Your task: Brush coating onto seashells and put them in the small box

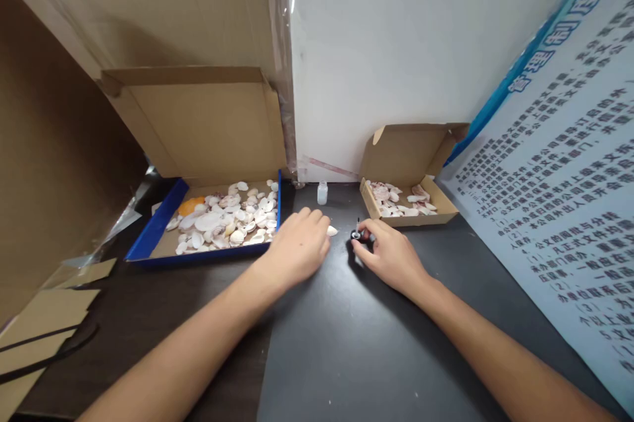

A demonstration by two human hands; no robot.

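My right hand (393, 257) is closed on a small black tool (355, 235) with a dark red part and a thin pin pointing up. The fingers cover much of it, so its exact kind is unclear. My left hand (300, 247) rests back-up over the desk with its fingers curled in. Whatever they may hold is hidden beneath. A pale seashell (331, 231) shows just right of the left fingers, on the dark mat. Behind them stands a little clear bottle (322, 193) with whitish contents.
At the left, an open cardboard box (171, 230) with blue sides holds many seashells and an orange piece. A smaller open box (448, 218) of shells stands back right. Cardboard and white panels rise behind; a printed poster (559, 164) leans along the right side.
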